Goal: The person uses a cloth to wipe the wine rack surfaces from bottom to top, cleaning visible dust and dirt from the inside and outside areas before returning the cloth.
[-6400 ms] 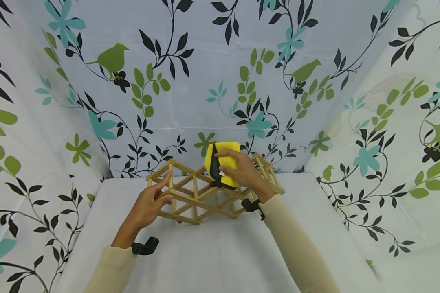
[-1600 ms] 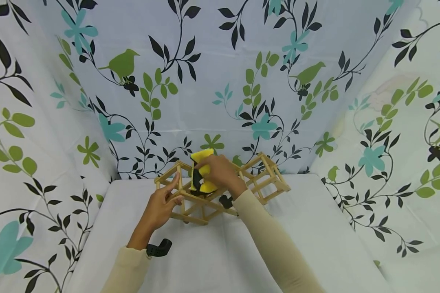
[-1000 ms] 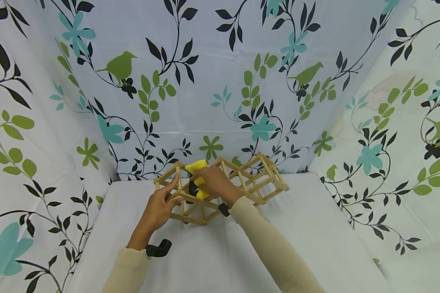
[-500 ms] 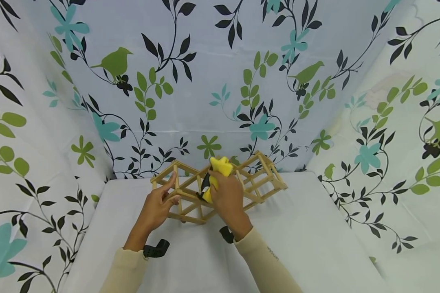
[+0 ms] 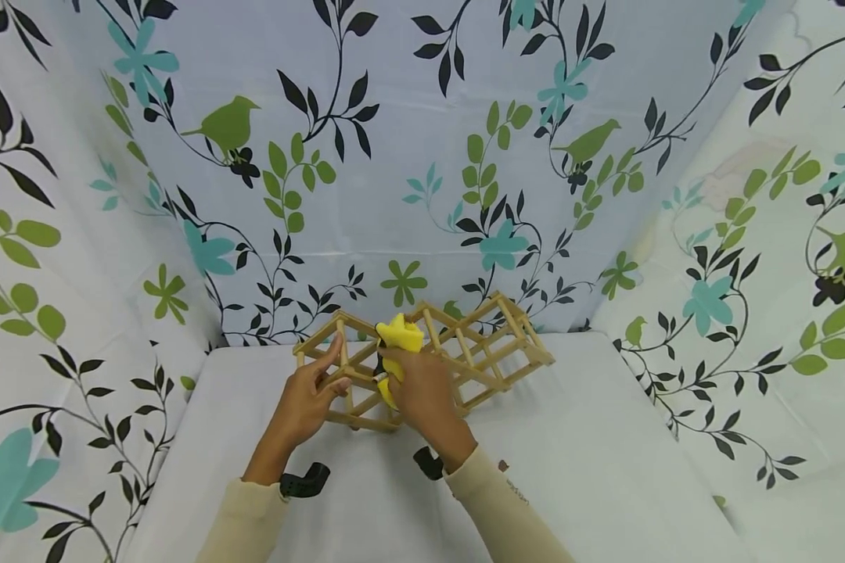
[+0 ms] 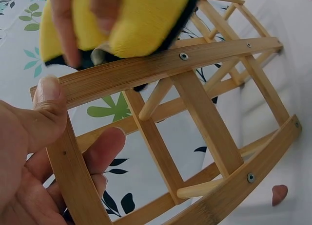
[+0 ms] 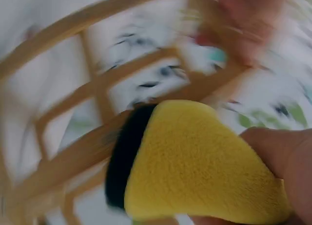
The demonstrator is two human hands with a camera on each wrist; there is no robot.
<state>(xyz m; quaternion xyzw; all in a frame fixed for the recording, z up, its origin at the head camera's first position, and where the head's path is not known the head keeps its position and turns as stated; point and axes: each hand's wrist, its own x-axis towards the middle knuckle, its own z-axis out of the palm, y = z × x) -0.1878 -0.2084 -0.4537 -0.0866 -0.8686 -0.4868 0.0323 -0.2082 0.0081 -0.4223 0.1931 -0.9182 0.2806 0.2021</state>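
Note:
A yellow cloth (image 5: 400, 335) with a black edge is bunched in my right hand (image 5: 428, 395). It lies against the upper rail of a lattice-like wooden rack (image 6: 209, 122), near the rack's left part. My left hand (image 5: 303, 403) grips the rack's left end, and in the left wrist view its thumb (image 6: 48, 93) presses the outside of the frame while fingers curl behind the end slat. In the right wrist view the folded cloth (image 7: 195, 166) fills the foreground; the rack behind it is blurred. My right palm and fingers partly hide the rack's middle.
The rack stands on a white-covered table (image 5: 380, 508), close to its back edge. A leaf-and-bird patterned curtain (image 5: 408, 156) rises behind and at both sides. Black wrist cameras (image 5: 304, 479) sit on my wrists. The rack's right end (image 5: 538, 356) stretches beyond my right hand.
My right hand has carried the cloth from the rack's middle toward its left part, with small back-and-forth shifts; the cloth is more bunched. The left hand keeps its grip at the rack's left end.

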